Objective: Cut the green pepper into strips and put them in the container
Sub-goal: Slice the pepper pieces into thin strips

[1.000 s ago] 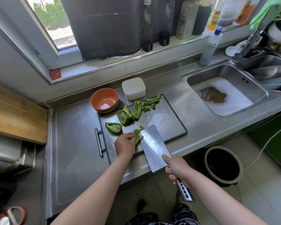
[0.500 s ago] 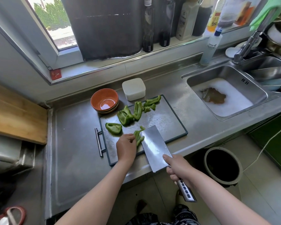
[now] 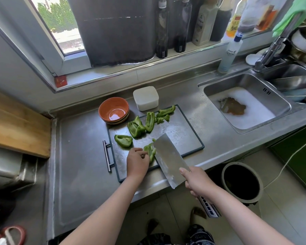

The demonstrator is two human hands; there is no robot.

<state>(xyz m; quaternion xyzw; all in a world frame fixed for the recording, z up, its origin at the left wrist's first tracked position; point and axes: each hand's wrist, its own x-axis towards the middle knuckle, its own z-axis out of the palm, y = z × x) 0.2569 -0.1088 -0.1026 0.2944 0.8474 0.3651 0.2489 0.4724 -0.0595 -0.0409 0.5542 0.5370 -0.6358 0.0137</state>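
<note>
A steel cutting board [image 3: 182, 137] with a dark rim lies on the metal counter. Several green pepper pieces [image 3: 140, 127] are spread over its far half. My left hand [image 3: 137, 160] holds down a small pepper piece [image 3: 150, 150] near the board's front edge with curled fingers. My right hand [image 3: 196, 181] grips the handle of a wide cleaver [image 3: 169, 158], whose blade rests against the right side of that piece. An orange bowl [image 3: 113, 110] and a white lidded container [image 3: 146, 98] stand just behind the board.
A sink [image 3: 244, 106] with foamy water lies to the right, with a tap and a spray bottle [image 3: 228, 53] behind it. Bottles line the windowsill. A wooden board [image 3: 16, 124] sits at the left. A round bin [image 3: 242, 183] stands on the floor below the counter edge.
The cleaver has shifted slightly left and forward against the held pepper piece. My left hand's fingers have crept back a little along it.
</note>
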